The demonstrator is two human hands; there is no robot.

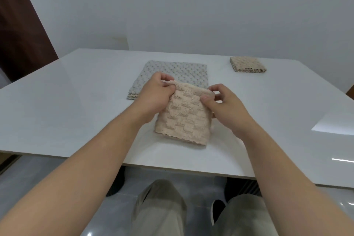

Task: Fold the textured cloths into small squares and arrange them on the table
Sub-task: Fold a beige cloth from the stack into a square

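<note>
Nearest of all, below the peach cloth [183, 119] and under the tabletop's near edge, sit two knees in pale trousers [159, 207]; a dark shoe [216, 210] shows between them on a glossy grey floor [47, 178]. Two bare forearms reach forward over the white tabletop [76, 101] to the peach cloth, which the two hands hold up by its far edge.

The left hand [155, 96] grips the cloth's far-left corner; its thumb and curled fingers pinch the rolled top edge, with the knuckles bent tight. The right hand [224, 107] takes the far-right corner; its thumb presses flat on the front face, and its fingers curl round behind the cloth, so neither hand is spread.

The peach cloth hangs between them as a rough square with a raised basket-weave face; its scalloped near edge shows more than one layer and sits low over the tabletop, though whether it touches cannot be told.

Just beyond the peach cloth a grey cloth [182, 71] lies flat on the tabletop; it is larger and bubbly in texture, with layered edges at its near-left corner; the left hand and the peach cloth's top edge hide its near side.

Farther off, beyond and to the right of the peach cloth and well apart from it, a tan square [248, 64] rests folded, its stacked layers showing along the near edge. Behind everything stands a plain pale wall [191, 5]; a dark brown door [19, 25] stands far to the left of the peach cloth.
</note>
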